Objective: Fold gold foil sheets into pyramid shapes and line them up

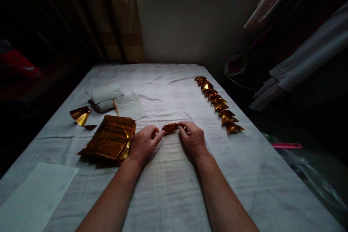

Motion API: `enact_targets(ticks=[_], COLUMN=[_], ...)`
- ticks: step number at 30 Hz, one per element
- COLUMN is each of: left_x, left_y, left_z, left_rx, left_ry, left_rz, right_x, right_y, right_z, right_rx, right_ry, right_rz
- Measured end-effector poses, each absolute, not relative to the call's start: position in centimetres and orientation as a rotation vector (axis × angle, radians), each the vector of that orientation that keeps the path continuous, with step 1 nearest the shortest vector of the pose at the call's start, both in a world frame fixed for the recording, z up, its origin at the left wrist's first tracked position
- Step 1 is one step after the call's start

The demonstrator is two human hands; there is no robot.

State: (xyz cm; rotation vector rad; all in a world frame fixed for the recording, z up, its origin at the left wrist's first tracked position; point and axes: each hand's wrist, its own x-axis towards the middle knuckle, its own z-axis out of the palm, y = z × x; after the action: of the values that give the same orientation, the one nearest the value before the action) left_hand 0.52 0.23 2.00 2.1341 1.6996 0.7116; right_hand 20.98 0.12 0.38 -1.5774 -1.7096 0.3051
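Between my two hands, just above or on the cloth-covered table point(168, 188), is a folded gold foil paper point(170, 127), narrow and boat-like. My left hand point(145, 141) pinches its left end between thumb and fingers. At the right end, the thumb and fingers of my right hand point(193, 138) are closed on it. A thick stack of flat gold foil sheets point(107, 139) lies beside my left hand. Along the table's right side runs a row of several folded gold foil pieces point(216, 99).
Behind the stack lie a roll of white paper point(104, 93), a pale sheet point(130, 106) and a curled foil scrap point(81, 116). A white sheet point(38, 192) covers the near left corner. Beyond the right edge are a pink handle point(286, 145) and hanging clothes point(312, 47).
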Motion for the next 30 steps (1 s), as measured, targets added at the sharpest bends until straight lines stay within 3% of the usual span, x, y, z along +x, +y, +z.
enact_targets(ticks=[13,30], left_x=[0.6,0.4], left_y=[0.2,0.5], left_z=[2.2,1.8], left_rx=[2.179,2.142], left_ry=[1.716,1.712], left_rz=[0.721,0.795], right_x=[22.1,26.2], right_y=[0.1,0.5], right_z=[0.7,0.5], right_rx=[-1.769,-1.718], right_ry=[-1.531,-1.222], right_rz=[0.196,0.096])
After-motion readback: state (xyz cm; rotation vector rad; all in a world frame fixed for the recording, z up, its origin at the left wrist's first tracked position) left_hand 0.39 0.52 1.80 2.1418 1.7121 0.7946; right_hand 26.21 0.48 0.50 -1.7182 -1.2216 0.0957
